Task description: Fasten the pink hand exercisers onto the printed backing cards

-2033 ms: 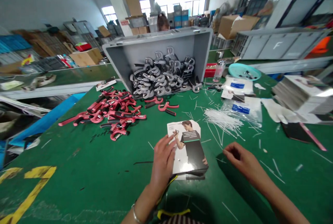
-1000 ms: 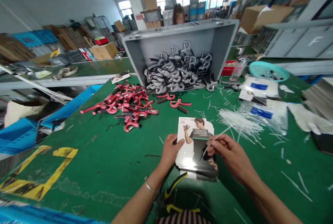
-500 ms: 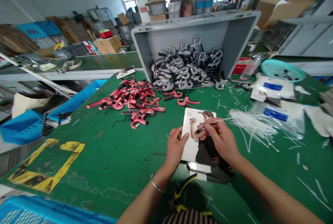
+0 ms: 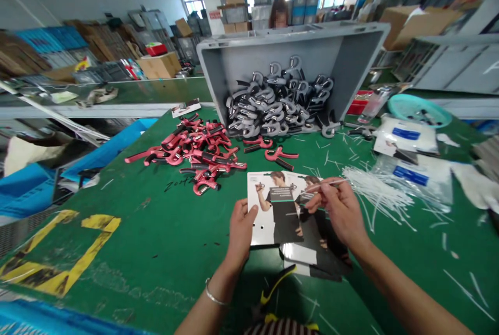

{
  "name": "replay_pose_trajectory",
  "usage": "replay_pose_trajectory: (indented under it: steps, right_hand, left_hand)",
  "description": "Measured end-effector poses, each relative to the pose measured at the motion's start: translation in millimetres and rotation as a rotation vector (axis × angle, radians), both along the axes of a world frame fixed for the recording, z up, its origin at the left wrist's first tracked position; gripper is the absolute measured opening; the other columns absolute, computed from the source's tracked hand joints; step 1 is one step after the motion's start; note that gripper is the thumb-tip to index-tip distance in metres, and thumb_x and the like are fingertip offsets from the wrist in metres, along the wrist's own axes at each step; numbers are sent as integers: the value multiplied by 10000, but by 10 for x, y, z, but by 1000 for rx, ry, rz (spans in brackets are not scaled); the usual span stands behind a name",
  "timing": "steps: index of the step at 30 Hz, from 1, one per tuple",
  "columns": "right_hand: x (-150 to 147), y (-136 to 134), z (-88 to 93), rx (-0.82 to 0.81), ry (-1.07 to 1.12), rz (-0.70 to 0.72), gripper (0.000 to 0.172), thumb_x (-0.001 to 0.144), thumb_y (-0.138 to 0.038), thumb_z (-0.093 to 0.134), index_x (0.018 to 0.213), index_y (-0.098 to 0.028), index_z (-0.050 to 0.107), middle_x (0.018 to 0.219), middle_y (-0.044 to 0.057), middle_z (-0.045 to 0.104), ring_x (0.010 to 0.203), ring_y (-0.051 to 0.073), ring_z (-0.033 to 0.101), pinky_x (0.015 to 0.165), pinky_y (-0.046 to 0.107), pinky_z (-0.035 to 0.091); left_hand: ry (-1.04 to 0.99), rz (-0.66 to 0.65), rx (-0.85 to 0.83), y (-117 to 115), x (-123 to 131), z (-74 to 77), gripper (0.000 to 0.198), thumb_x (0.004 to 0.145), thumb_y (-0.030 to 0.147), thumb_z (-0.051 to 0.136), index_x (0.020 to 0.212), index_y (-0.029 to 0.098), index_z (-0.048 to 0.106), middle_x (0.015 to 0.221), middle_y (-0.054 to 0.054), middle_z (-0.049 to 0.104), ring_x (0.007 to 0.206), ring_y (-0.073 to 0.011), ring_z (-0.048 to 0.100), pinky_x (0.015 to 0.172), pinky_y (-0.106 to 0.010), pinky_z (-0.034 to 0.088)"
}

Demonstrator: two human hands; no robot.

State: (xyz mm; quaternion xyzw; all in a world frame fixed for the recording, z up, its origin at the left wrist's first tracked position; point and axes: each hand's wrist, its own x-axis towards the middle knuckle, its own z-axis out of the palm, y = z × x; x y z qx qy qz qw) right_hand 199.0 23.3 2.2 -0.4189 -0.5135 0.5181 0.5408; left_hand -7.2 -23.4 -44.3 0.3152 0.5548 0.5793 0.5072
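Observation:
My left hand (image 4: pixel 240 228) grips the left edge of a printed packaging card (image 4: pixel 273 208) and holds it apart from the stack of cards (image 4: pixel 317 249) lying on the green table (image 4: pixel 156 241). My right hand (image 4: pixel 338 211) is pinched on a thin white cable tie (image 4: pixel 327 184) just above the stack. A pile of loose white cable ties (image 4: pixel 374 187) lies to the right of that hand. Pink hand grippers (image 4: pixel 195 150) are heaped at the table's left-centre, with two more (image 4: pixel 278 154) nearer the card.
A grey crate (image 4: pixel 351 54) tipped on its side holds several grey hand grippers (image 4: pixel 276 101). Plastic bags (image 4: pixel 409 135), a teal bowl (image 4: pixel 419 109) and a white glove (image 4: pixel 473 184) lie at the right. A person sits behind the crate. Yellow tape (image 4: pixel 58 262) marks the left.
My left hand has slid the top card leftward off the stack. My right hand, which picked a cable tie from the table earlier, stays over the stack holding it.

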Motion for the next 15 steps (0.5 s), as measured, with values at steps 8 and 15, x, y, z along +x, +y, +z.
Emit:
replay_pose_trajectory:
  steps: [8, 15]
  right_hand:
    - [-153, -59, -219, 67, -444, 171, 259, 1010, -439, 390, 1018, -211, 512, 734, 19, 678, 573, 161, 652, 618, 302, 533]
    - [-196, -47, -310, 76, -615, 276, 272, 1030, -386, 335, 1073, -197, 525, 743, 9, 691, 534, 147, 630, 632, 290, 507]
  left_hand:
    - [-79, -36, -33, -64, 194, -199, 326, 817, 341, 670, 1064, 167, 547, 1014, -86, 731, 848, -208, 698, 715, -287, 507]
    - [-66, -47, -73, -115, -23, -219, 394, 797, 397, 703, 1081, 164, 560, 1003, -87, 738, 815, -209, 700, 670, -279, 504]
